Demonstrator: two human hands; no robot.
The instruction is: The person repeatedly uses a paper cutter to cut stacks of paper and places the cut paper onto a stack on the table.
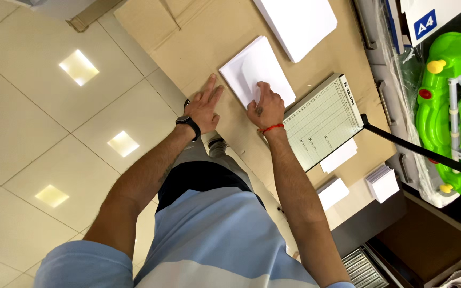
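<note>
Squaring a small paper stack on the cardboard-covered bench, just left of the paper cutter. Right hand presses it, fingers curled, gripping nothing; left hand flat, open beside. Next calls for an even lift toward the cutter.

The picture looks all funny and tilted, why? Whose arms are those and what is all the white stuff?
The camera sits on a person's head and looks down, so you see their own arms and striped shirt from above. The left hand, with a black watch, lies flat on the brown cardboard sheet. The right hand, with a red string on the wrist, presses on a small stack of white paper. Neither hand grips anything. Beside it is a paper cutter with a green grid board and a long black handle. More white paper piles lie around, and a green plastic toy stands at the edge.
</note>
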